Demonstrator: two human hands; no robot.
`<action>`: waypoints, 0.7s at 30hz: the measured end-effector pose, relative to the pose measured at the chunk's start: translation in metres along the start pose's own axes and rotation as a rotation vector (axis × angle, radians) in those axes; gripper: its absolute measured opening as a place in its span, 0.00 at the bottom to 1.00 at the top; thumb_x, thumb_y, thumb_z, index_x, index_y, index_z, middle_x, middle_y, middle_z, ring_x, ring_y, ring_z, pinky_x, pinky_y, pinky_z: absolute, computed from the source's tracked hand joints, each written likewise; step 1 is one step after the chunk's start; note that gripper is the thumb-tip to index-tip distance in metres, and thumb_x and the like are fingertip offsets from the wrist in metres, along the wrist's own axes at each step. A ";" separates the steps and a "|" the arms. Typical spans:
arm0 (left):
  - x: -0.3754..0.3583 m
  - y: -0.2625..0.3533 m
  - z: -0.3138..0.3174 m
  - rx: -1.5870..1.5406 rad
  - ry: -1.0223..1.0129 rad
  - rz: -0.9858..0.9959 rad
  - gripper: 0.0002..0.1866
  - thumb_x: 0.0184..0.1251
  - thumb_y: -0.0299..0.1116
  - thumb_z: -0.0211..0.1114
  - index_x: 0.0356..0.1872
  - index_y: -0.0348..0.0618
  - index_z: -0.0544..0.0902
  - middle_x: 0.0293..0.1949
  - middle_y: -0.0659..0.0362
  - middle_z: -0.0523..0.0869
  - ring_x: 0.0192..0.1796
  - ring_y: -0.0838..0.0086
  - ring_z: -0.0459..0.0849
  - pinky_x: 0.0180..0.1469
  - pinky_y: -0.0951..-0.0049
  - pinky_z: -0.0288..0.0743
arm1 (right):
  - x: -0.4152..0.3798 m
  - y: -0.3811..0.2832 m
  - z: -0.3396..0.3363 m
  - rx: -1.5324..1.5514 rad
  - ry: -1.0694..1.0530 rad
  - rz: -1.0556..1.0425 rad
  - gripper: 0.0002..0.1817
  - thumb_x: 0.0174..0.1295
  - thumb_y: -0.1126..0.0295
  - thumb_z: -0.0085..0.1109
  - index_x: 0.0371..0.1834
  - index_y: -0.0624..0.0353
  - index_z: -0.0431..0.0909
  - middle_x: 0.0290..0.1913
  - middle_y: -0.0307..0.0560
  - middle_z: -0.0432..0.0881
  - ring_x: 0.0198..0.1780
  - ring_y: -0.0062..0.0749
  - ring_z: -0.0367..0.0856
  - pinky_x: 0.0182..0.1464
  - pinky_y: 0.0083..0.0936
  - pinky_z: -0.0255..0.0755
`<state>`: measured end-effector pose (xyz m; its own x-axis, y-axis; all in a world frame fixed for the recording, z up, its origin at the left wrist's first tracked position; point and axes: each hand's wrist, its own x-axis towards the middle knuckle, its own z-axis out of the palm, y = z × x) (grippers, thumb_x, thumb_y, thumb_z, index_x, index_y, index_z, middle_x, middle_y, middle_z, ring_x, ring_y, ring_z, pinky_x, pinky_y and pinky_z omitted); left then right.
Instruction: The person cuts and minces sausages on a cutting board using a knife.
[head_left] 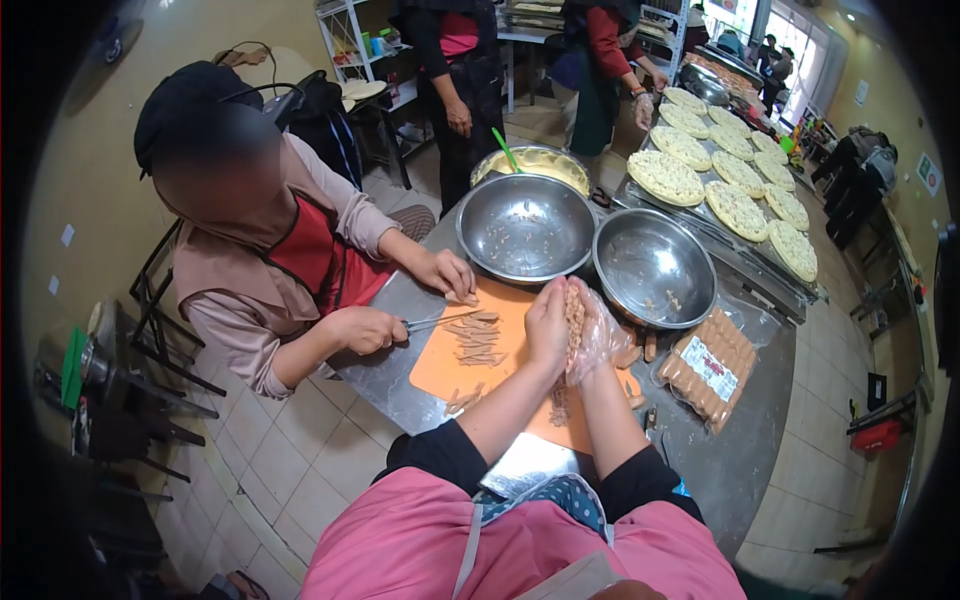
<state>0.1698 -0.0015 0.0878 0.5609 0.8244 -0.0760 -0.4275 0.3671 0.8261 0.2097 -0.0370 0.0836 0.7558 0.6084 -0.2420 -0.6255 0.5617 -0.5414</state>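
Note:
My left hand point(546, 325), bare, and my right hand point(603, 335), in a clear plastic glove, are cupped together around chopped sausage point(574, 318). Both are raised above an orange cutting board point(432, 362), close to the near rims of two steel bowls. The larger bowl point(525, 225) has a few bits stuck inside; the smaller bowl point(655, 265) holds a few pieces low on its wall. Below my wrists, more chopped sausage point(559, 407) lies on the board. Sausage strips point(478, 338) are spread at its left half.
Across the left corner, a co-worker point(290, 250) holds a knife point(440, 320) over the strips. A sausage pack point(708, 368) lies at right. Trays of topped pizza bases point(740, 175) stand behind, near another worker's gloved hand point(643, 110). A yellowish bowl point(560, 170) holds a green-handled utensil.

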 end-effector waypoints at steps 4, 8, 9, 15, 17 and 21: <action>0.058 0.023 0.021 -0.040 -0.004 0.006 0.18 0.69 0.37 0.54 0.45 0.28 0.78 0.42 0.53 0.81 0.45 0.77 0.78 0.48 0.79 0.70 | 0.068 -0.009 0.026 0.109 -0.129 0.112 0.09 0.62 0.68 0.51 0.40 0.60 0.77 0.41 0.46 0.82 0.41 0.34 0.81 0.48 0.29 0.76; 0.153 0.012 0.021 0.051 0.084 0.068 0.27 0.67 0.51 0.52 0.43 0.30 0.78 0.41 0.53 0.80 0.45 0.73 0.77 0.49 0.74 0.69 | 0.138 -0.009 0.060 0.014 0.009 0.102 0.17 0.61 0.59 0.49 0.46 0.59 0.74 0.43 0.49 0.80 0.42 0.40 0.80 0.49 0.33 0.74; 0.171 0.009 0.021 0.017 0.156 0.051 0.33 0.66 0.57 0.50 0.46 0.30 0.77 0.44 0.51 0.80 0.48 0.71 0.76 0.52 0.72 0.68 | 0.150 -0.009 0.069 0.028 0.188 0.042 0.20 0.60 0.56 0.48 0.48 0.59 0.73 0.45 0.51 0.79 0.44 0.41 0.79 0.51 0.35 0.72; 0.201 0.018 0.002 -0.091 0.196 -0.026 0.50 0.58 0.73 0.39 0.62 0.30 0.64 0.63 0.48 0.65 0.63 0.63 0.65 0.64 0.68 0.56 | 0.199 -0.016 0.062 -0.439 0.152 0.008 0.24 0.62 0.56 0.44 0.57 0.60 0.68 0.56 0.52 0.72 0.57 0.41 0.69 0.61 0.34 0.59; 0.216 0.005 -0.010 -0.066 0.238 -0.047 0.52 0.57 0.75 0.36 0.64 0.32 0.61 0.67 0.49 0.59 0.67 0.62 0.60 0.67 0.67 0.52 | 0.201 -0.013 0.058 -0.560 0.062 0.053 0.22 0.64 0.56 0.42 0.55 0.57 0.69 0.55 0.50 0.72 0.56 0.40 0.69 0.61 0.32 0.58; 0.225 -0.007 -0.013 -0.194 0.234 -0.055 0.52 0.56 0.76 0.36 0.66 0.34 0.59 0.65 0.49 0.63 0.64 0.61 0.65 0.64 0.66 0.57 | 0.166 0.002 0.071 -1.458 -0.460 -0.430 0.30 0.64 0.52 0.40 0.65 0.58 0.61 0.67 0.52 0.61 0.69 0.48 0.56 0.68 0.37 0.51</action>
<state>0.2900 0.1872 0.0583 0.4182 0.8696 -0.2624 -0.5409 0.4705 0.6972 0.3201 0.1052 0.0995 0.5304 0.8151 0.2331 0.5282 -0.1027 -0.8429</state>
